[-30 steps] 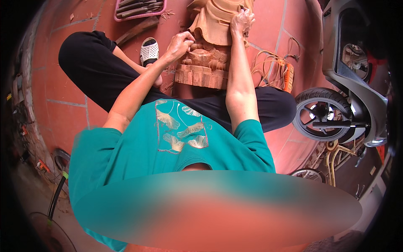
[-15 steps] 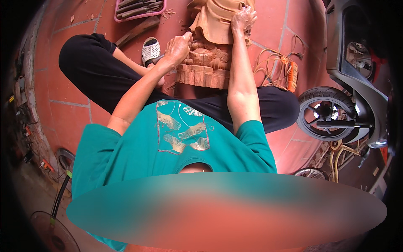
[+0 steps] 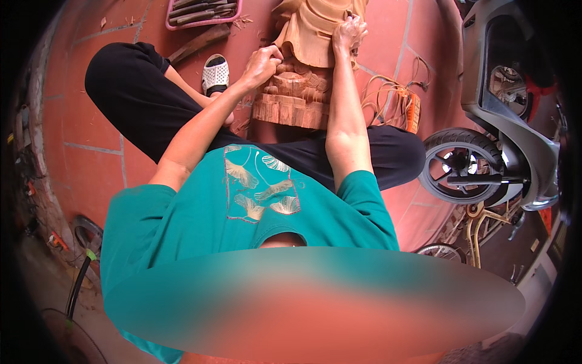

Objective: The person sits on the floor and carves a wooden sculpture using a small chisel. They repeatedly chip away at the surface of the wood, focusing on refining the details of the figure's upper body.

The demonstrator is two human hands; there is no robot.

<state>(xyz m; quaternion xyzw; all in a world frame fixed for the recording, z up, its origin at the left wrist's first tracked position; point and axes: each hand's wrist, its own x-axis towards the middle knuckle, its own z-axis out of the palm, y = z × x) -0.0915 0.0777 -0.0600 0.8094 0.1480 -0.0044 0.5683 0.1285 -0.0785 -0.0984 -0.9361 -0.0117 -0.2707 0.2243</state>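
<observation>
A carved wooden figure [image 3: 309, 36] with draped folds stands between my legs, its top cut off by the upper edge. Its lower part is a rougher, redder carved base [image 3: 291, 109]. My left hand [image 3: 262, 65] is closed beside the left edge of the folds, knuckles up; whatever its fingers hold is hidden. On the upper right of the figure lies my right hand [image 3: 350, 35], fingers curled. A small dark bit shows at its far side, too little to name.
A pink basket [image 3: 237, 17] of several tools sits far left, with a piece of wood [image 3: 200, 43] below it. A white sandal [image 3: 215, 74] is on my foot. An orange power strip [image 3: 413, 112] with coiled cord lies right, near a motorbike wheel [image 3: 462, 167].
My left hand has shifted slightly right and its wrist has turned; a dark piece that showed under it is no longer seen. My right hand stays on the figure. The view has shifted a little.
</observation>
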